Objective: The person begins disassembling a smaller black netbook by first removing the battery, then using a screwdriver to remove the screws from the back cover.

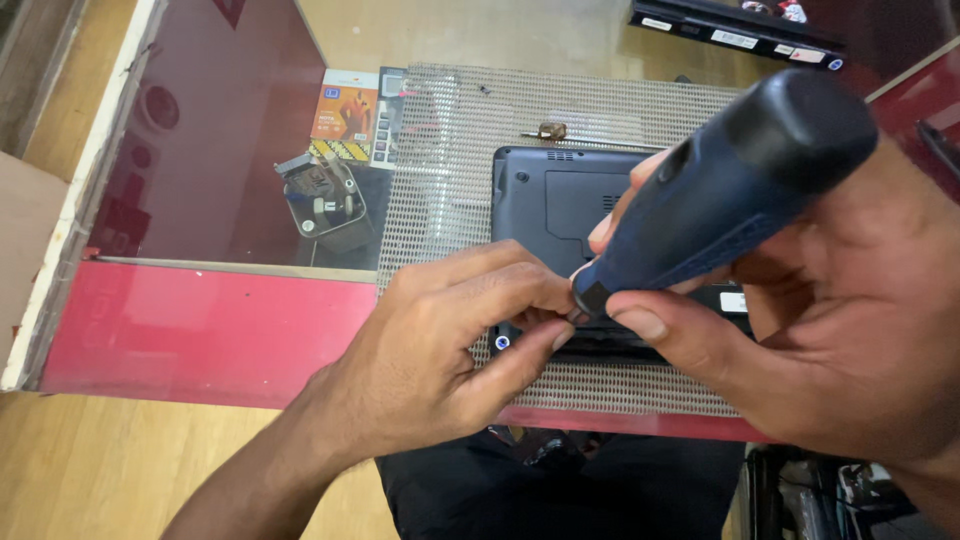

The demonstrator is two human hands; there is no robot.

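Red laminate edges the glass-topped counter [200, 330] at the far left, and under the glass we see small boxed goods and a white plug adapter [322, 200]. Moving right, a pale woven mesh mat [440, 190] covers the counter, its weave coarse and grippy, with a small brass-coloured bit [548, 130] lying near its far edge. On the mat lies the dark laptop [560, 200], upside down, its base matte plastic with a rectangular access panel. Our left hand [440, 350] rests at the laptop's near edge, thumb and forefinger pressed together around the spot where the tool tip meets the case; whether they pinch a screw we cannot tell. Our right hand [830, 340] wraps a firm grip around the blue screwdriver [720, 190], a rounded handle with a black cap, textured for hold. To do this well, we judge the driver should stand square to the screw head, with steady downward pressure and the left fingertips guiding the tip.
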